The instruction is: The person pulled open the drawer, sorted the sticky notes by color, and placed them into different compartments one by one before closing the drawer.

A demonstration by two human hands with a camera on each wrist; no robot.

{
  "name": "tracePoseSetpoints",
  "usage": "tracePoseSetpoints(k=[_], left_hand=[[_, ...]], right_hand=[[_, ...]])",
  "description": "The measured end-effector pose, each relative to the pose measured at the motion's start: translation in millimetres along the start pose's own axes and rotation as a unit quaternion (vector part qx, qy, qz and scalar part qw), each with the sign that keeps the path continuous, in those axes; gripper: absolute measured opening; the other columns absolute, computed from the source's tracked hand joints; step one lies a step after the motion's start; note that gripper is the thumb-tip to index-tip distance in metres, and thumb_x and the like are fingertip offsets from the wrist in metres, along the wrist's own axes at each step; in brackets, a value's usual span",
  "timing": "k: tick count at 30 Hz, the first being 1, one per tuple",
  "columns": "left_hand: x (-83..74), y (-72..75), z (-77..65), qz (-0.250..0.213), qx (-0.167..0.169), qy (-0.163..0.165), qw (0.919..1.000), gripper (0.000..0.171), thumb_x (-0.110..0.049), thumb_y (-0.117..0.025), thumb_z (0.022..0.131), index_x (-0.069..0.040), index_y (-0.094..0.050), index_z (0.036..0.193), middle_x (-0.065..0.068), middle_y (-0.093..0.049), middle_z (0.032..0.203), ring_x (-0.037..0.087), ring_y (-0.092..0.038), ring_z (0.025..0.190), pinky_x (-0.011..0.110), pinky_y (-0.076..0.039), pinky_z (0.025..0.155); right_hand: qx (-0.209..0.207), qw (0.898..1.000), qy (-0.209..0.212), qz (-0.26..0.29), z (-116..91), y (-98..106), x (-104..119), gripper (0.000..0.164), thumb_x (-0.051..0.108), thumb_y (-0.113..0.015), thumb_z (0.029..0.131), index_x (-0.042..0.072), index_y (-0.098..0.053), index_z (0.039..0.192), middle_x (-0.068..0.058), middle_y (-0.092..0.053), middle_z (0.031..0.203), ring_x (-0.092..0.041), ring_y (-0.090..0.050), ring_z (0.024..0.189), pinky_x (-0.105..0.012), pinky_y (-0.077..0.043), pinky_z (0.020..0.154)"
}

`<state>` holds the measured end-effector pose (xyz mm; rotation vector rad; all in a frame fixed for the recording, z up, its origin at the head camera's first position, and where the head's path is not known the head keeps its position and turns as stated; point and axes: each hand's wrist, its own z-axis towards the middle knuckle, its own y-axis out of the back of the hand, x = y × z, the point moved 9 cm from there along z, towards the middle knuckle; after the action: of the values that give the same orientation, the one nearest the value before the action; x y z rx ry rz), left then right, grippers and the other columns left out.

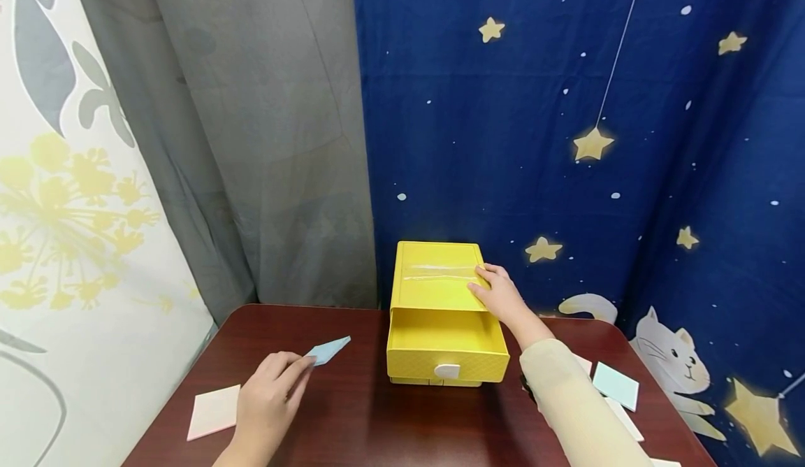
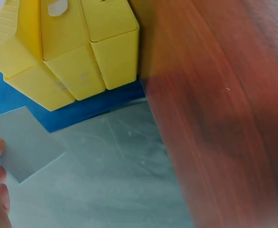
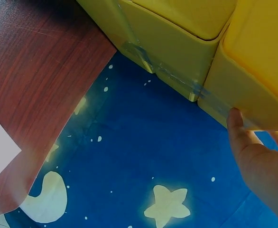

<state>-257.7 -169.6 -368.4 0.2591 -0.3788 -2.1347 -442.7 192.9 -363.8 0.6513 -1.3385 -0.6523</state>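
Note:
My left hand pinches a light blue pad of sticky notes between thumb and fingers, above the table to the left of a yellow drawer box. In the left wrist view the square pad shows its flat face, apart from the box. The box's upper drawer stands pulled out toward me, with a white knob on its front; the visible part of its inside looks bare. My right hand rests on the box's top right edge, and in the right wrist view one digit touches its side.
A pale pink pad lies on the dark red table at the left. Several pads lie at the right, among them a mint one, partly behind my right sleeve. A grey curtain and a blue star-patterned curtain hang behind the table.

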Motion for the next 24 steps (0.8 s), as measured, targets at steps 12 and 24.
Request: tracePoseSetpoints(k=[12, 24], left_hand=[[-25.4, -6.1, 16.6, -0.045, -0.036, -0.048, 0.9972, 0.031, -0.020, -0.048, 0.098, -0.012, -0.076, 0.088, 0.003, -0.059, 0.079, 0.019, -0.054, 0.069, 0.030, -0.045, 0.056], [-45.2, -15.4, 28.4, -0.086, -0.037, -0.076, 0.9927, 0.027, -0.017, -0.050, 0.098, -0.010, -0.075, 0.090, 0.002, -0.060, 0.080, 0.018, -0.054, 0.070, 0.028, -0.045, 0.059]], right_hand=[[-0.005, 1.000, 0.000, 0.002, -0.8, 1.5, 0.0, 0.057, 0.027, -0.054, 0.097, 0.004, -0.035, 0.146, -0.017, -0.025, 0.152, -0.039, -0.027, 0.137, -0.055, -0.028, 0.111], [-0.003, 1.000, -0.003, 0.009, 0.5, -0.1, -2.3, 0.057, 0.027, -0.054, 0.097, 0.004, -0.035, 0.146, -0.017, -0.024, 0.152, -0.039, -0.028, 0.137, -0.055, -0.029, 0.110]])
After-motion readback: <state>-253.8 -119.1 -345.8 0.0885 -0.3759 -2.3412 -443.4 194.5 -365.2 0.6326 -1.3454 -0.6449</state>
